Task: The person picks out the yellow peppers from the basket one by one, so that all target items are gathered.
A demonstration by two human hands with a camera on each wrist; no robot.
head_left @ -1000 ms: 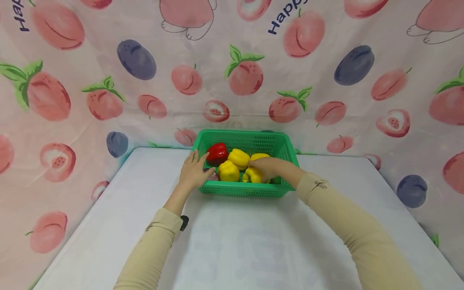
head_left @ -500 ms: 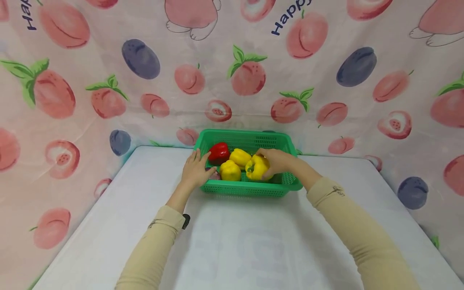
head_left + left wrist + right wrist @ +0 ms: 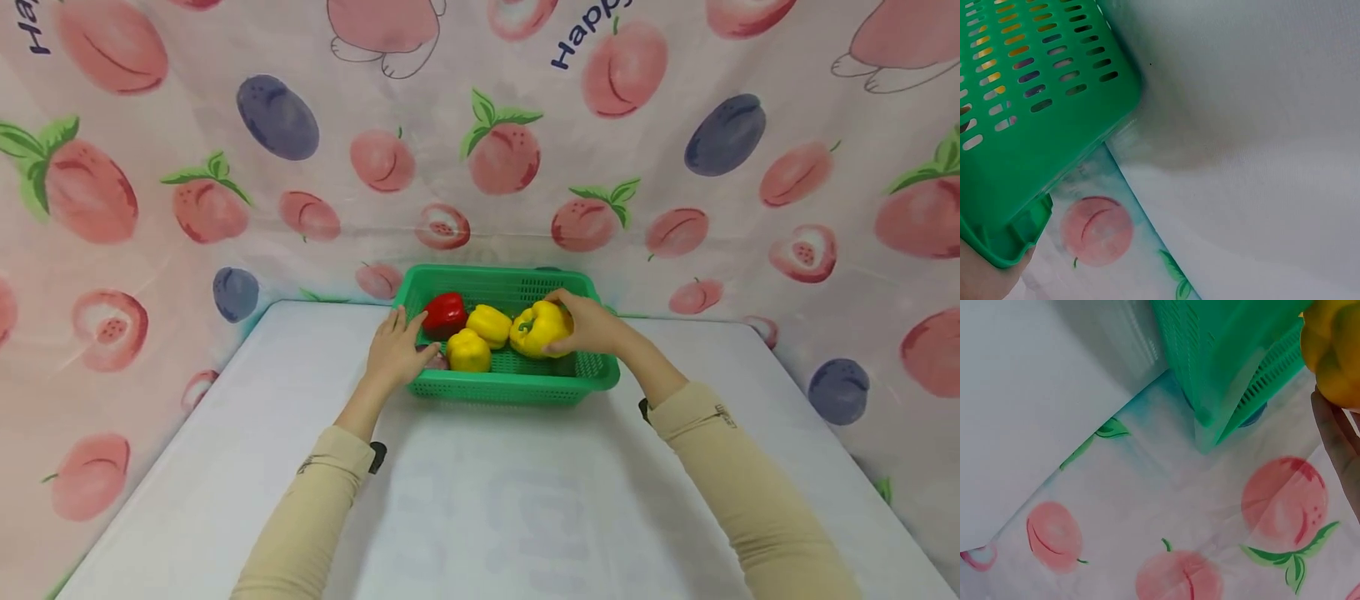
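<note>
A green plastic basket (image 3: 502,387) holds bell peppers. My right hand (image 3: 596,327) grips a large yellow bell pepper (image 3: 540,329) between thumb and fingers, at the basket's right part. The same pepper shows at the top right edge of the right wrist view, with fingers under it. My left hand (image 3: 393,350) rests at the basket's left rim, fingers spread and fairly straight. Its thumb lies over a purplish thing (image 3: 437,361), partly hidden. Near it in the basket are a red bell pepper (image 3: 444,316) and two more yellow bell peppers, one behind (image 3: 490,325), one in front (image 3: 468,352).
The basket stands at the far edge of a white-covered table (image 3: 480,500). Behind it hangs a pink cloth (image 3: 330,275) printed with fruit, which also runs along both sides. The basket's front wall rises in front of the peppers.
My right hand first reached down among the peppers, then took hold of the large yellow bell pepper. It has raised it slightly and shifted right. My left hand stays at the left rim.
</note>
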